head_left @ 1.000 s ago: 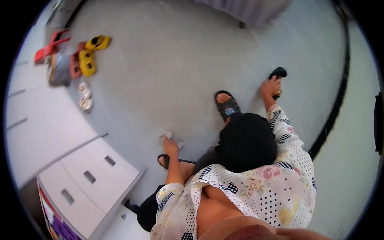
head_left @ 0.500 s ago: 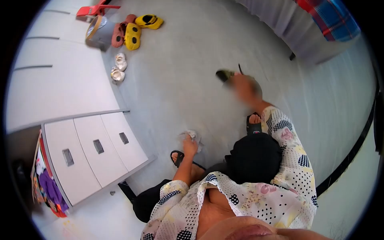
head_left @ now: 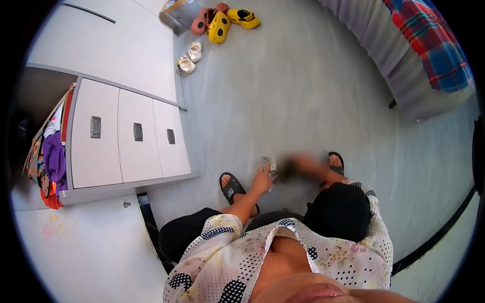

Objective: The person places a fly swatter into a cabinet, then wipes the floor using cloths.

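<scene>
My left hand [head_left: 262, 180] is closed on a crumpled whitish cloth [head_left: 273, 165], held low between my feet. Close to its right is my right hand [head_left: 312, 166], smeared by motion. It grips a dark green, shoe-like object [head_left: 288, 172], too blurred for its exact kind to show. The object is right beside the cloth; whether the two touch I cannot tell. A black sandal [head_left: 234, 187] is on my left foot, and another sandal [head_left: 339, 162] on my right foot, partly behind the right wrist.
White drawers [head_left: 137, 151] stand to the left, next to an open shelf with a purple cloth [head_left: 54, 154]. Farther off are yellow shoes [head_left: 219, 28], pink shoes [head_left: 199, 22], whitish shoes [head_left: 187, 64] and a bin [head_left: 183, 12]. A bed with grey cover [head_left: 374, 55] is at upper right.
My right hand has come from farther out on the floor back toward my left hand, bringing the dark green object beside the cloth. The view has tilted and shifted.
</scene>
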`<state>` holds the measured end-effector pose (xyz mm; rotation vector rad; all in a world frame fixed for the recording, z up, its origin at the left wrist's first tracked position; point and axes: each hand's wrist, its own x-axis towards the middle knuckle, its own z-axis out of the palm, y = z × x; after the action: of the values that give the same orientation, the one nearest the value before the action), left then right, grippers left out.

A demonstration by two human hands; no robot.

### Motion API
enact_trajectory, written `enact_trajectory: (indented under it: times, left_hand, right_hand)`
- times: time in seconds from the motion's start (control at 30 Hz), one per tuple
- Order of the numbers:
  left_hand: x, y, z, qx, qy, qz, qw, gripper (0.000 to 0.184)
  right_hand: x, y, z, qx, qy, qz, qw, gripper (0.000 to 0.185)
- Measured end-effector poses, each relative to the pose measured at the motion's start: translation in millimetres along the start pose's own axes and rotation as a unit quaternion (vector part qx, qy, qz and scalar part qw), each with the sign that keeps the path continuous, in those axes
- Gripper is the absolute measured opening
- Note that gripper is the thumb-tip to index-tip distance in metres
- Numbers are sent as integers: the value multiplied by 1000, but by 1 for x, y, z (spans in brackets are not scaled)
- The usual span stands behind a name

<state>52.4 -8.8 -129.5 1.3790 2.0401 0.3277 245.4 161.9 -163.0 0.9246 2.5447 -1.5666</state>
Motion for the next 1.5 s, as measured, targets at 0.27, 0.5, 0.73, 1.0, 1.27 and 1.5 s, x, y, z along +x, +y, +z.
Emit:
enact_trajectory:
  times: [0.27,0.5,0.73,1.0,1.27,1.5]
  left_hand:
    - [-1,-18,0,-45,26,50,997,58]
    - [-6,-21,5,-68,15,-19,997,58]
    - [-4,-17,12,-51,57,11,997,56]
    - [-19,34,13,-93,2,-78,993,49]
    - [-11,33,23,-157,4,-36,987,50]
    - [15,-3,7,-249,177,-99,947,42]
  right_hand:
    - [-44,3,-95,547,350,85,755,45]
    - [-198,76,-124,319,665,124,663,46]
    - [-272,133,-64,-188,570,389,699,49]
    - [-191,146,-75,-254,409,313,819,52]
    - [-178,172,-123,-218,360,295,858,55]
    - [-64,136,-209,-335,271,328,841,56]
